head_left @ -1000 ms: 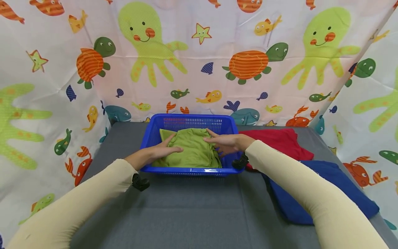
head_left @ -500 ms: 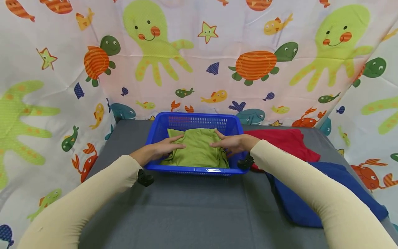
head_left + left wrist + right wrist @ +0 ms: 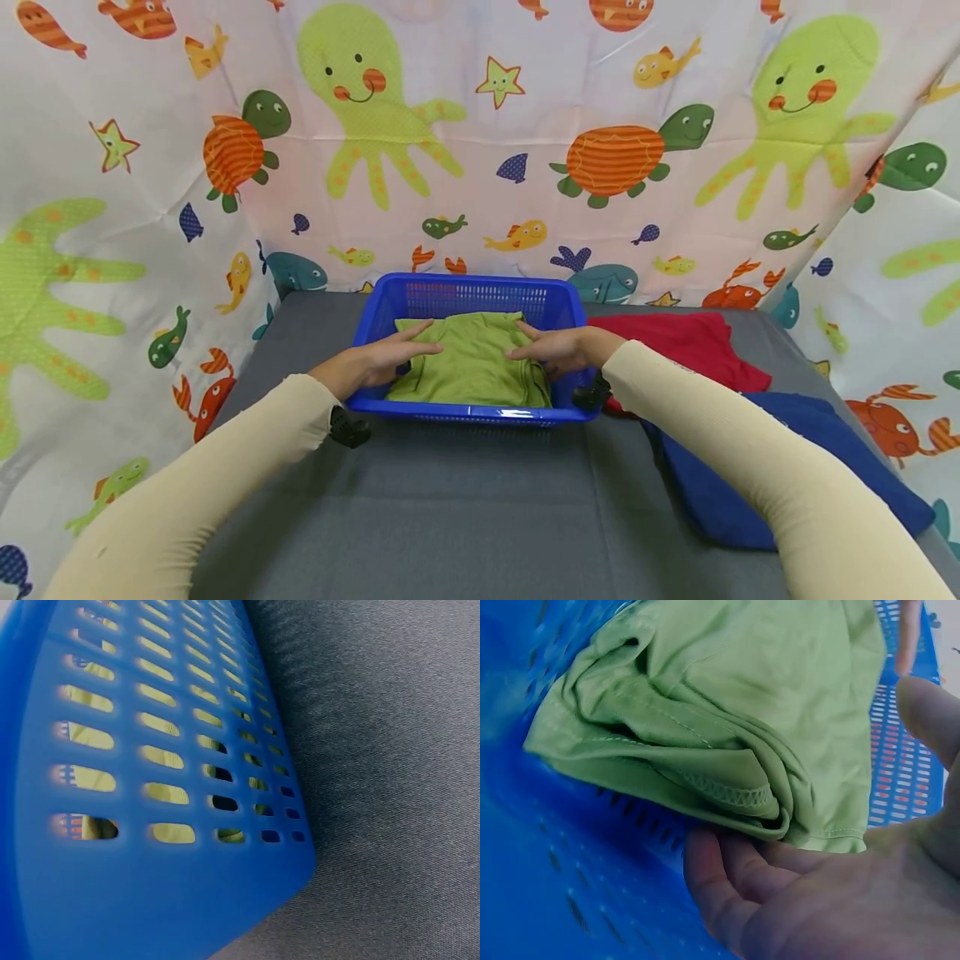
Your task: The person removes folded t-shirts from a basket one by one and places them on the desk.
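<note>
A folded green garment (image 3: 476, 362) with stitched hems lies inside a blue plastic basket (image 3: 480, 412). My left hand (image 3: 382, 357) reaches over the basket's left side, its thumb and a finger extended above the garment's left edge. In the left wrist view only the slotted wall of the basket (image 3: 127, 877) shows, not the hand. At the garment's right end is my right hand (image 3: 566, 347). The right wrist view has its fingertips touching the lower folded edge of the garment (image 3: 727, 750), with the thumb held apart from the cloth.
To the right of the basket lies a red cloth (image 3: 682, 346), and in front of it a blue cloth (image 3: 720, 483). The table is covered in grey fabric (image 3: 450, 517). A curtain (image 3: 480, 167) printed with sea animals stands behind and at both sides.
The head view has shifted slightly. My left hand has drawn back a little to the left from the garment, whose left part now lies flatter. The right hand stays almost where it was.
</note>
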`<control>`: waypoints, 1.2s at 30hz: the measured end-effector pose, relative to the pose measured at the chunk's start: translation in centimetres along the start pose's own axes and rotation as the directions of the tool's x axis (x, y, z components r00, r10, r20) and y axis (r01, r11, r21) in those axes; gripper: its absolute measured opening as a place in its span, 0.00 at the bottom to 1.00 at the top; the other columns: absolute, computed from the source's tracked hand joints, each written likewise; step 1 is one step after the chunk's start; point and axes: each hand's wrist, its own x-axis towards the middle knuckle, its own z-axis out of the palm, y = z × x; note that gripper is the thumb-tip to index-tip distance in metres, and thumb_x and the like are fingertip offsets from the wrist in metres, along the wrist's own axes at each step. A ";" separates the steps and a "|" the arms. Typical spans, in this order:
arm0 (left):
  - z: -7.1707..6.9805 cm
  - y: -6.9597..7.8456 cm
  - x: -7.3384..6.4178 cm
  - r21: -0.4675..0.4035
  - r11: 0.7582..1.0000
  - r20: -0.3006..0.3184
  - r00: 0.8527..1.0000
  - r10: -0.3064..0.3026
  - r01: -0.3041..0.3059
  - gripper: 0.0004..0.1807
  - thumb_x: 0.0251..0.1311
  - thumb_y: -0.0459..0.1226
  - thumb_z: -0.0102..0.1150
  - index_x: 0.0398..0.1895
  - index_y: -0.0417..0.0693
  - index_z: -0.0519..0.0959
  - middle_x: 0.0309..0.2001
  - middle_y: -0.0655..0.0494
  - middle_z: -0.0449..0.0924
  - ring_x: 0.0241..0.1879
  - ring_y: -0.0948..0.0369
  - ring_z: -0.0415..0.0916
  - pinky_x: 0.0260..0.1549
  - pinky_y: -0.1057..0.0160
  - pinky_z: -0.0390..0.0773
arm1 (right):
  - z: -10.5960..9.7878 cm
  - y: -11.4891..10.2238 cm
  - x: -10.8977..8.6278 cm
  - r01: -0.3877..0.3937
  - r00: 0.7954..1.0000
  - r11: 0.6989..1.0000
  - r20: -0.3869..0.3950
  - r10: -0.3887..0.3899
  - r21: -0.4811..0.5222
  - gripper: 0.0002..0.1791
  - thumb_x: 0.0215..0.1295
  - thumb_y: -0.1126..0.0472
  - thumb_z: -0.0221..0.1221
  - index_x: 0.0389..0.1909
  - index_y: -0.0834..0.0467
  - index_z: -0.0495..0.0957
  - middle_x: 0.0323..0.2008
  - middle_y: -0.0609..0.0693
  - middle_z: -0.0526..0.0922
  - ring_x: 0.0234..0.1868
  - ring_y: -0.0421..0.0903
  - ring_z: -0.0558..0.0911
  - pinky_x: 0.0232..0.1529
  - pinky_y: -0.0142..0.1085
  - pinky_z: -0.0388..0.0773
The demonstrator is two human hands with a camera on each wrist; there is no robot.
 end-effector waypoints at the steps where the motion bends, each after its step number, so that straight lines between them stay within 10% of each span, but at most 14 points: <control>1: 0.0 0.0 0.0 0.009 1.000 0.010 1.000 -0.001 0.001 0.44 0.74 0.49 0.53 0.83 0.70 0.38 0.83 0.54 0.19 0.81 0.46 0.18 0.75 0.30 0.36 | 0.1 0.1 0.0 0.008 1.000 1.000 0.000 -0.008 0.006 0.49 0.78 0.48 0.50 0.80 0.37 0.20 0.82 0.60 0.26 0.81 0.68 0.41 0.77 0.64 0.52; 15: -0.2 -0.4 -0.5 -0.008 0.995 0.115 0.988 0.102 -0.102 0.36 0.78 0.49 0.45 0.83 0.64 0.45 0.84 0.54 0.25 0.81 0.49 0.15 0.76 0.33 0.27 | 0.7 0.9 -0.5 0.156 0.988 0.974 -0.019 -0.155 0.163 0.46 0.80 0.49 0.48 0.80 0.35 0.22 0.81 0.65 0.31 0.78 0.76 0.47 0.77 0.66 0.47; 24: 0.1 -0.8 -0.8 0.067 0.995 0.163 0.985 0.065 -0.076 0.38 0.77 0.50 0.47 0.83 0.64 0.44 0.83 0.56 0.22 0.81 0.47 0.15 0.76 0.32 0.28 | 0.9 1.2 -0.4 0.114 0.991 0.984 0.049 -0.122 0.135 0.46 0.80 0.49 0.46 0.80 0.37 0.22 0.81 0.58 0.23 0.81 0.68 0.35 0.77 0.68 0.42; 36: -0.3 -0.5 -0.6 0.059 0.994 0.118 0.990 0.083 -0.090 0.37 0.75 0.51 0.50 0.82 0.61 0.50 0.84 0.55 0.32 0.82 0.48 0.20 0.76 0.34 0.28 | 0.8 1.1 -0.1 0.167 0.984 0.974 0.038 -0.174 0.153 0.43 0.77 0.54 0.52 0.83 0.41 0.36 0.83 0.53 0.28 0.83 0.59 0.37 0.79 0.64 0.41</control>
